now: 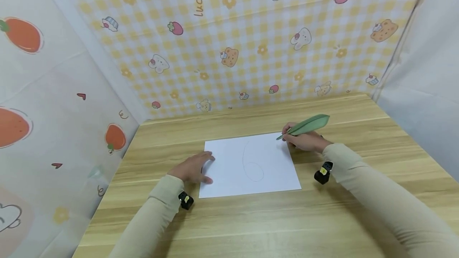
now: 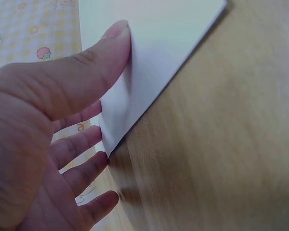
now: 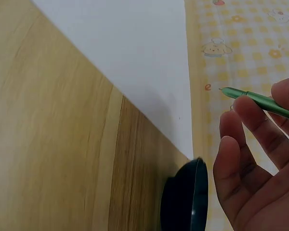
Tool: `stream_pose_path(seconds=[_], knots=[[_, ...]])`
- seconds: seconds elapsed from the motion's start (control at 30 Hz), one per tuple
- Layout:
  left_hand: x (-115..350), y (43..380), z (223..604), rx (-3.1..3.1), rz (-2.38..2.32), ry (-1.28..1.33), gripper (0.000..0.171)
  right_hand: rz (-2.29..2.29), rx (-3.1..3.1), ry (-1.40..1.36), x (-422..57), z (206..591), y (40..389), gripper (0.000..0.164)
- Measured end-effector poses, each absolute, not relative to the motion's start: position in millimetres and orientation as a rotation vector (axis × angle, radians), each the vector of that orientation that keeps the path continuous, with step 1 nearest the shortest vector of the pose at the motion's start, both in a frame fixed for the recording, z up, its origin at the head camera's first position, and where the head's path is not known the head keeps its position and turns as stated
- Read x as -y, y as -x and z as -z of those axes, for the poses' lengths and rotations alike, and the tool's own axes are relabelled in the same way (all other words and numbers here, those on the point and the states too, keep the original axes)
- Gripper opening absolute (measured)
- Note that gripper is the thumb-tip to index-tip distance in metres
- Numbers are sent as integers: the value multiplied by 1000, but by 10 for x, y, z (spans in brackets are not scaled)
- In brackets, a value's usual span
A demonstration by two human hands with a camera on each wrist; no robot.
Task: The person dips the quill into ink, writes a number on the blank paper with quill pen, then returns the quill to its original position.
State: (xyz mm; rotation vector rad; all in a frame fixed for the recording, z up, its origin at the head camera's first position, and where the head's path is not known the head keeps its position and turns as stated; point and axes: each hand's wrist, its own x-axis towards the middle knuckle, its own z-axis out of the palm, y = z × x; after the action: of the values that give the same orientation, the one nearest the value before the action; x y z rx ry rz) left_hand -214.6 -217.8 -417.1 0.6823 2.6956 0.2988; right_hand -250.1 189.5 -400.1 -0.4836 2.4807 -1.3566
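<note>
A sheet of white paper (image 1: 276, 166) lies on the wooden table, with a thin, faint line shaped like a 6 drawn near its middle. My left hand (image 1: 191, 167) rests at the paper's left edge, thumb over the sheet and fingers spread loosely; in the left wrist view the thumb (image 2: 116, 45) lies on the white surface close to a corner. At the upper right corner, my right hand (image 1: 305, 141) pinches a green leaf-shaped pen (image 1: 312, 124). The tip of this pen (image 3: 238, 94) points left in the right wrist view, while the other fingers are bent below it.
The wooden table (image 1: 247, 226) meets a yellow checked cloth backdrop (image 1: 201, 43) at its back edge. White patterned sheeting (image 1: 57, 102) stands along the left, plain white sheeting (image 1: 426, 75) along the right. A dark curved shape (image 3: 183, 202) shows low in the right wrist view.
</note>
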Motion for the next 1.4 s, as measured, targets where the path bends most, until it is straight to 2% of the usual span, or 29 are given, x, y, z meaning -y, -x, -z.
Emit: stream_pose_path(seconds=[0.57,1.4], knots=[[2174,2132,4201,-2692,-317,-690,73,1269,-2634,431,-2332,4015,2512,20],[2186,2135,4129,-2681,-365,-760,73,1081,-3049,639,-2733,4101,2402,11]])
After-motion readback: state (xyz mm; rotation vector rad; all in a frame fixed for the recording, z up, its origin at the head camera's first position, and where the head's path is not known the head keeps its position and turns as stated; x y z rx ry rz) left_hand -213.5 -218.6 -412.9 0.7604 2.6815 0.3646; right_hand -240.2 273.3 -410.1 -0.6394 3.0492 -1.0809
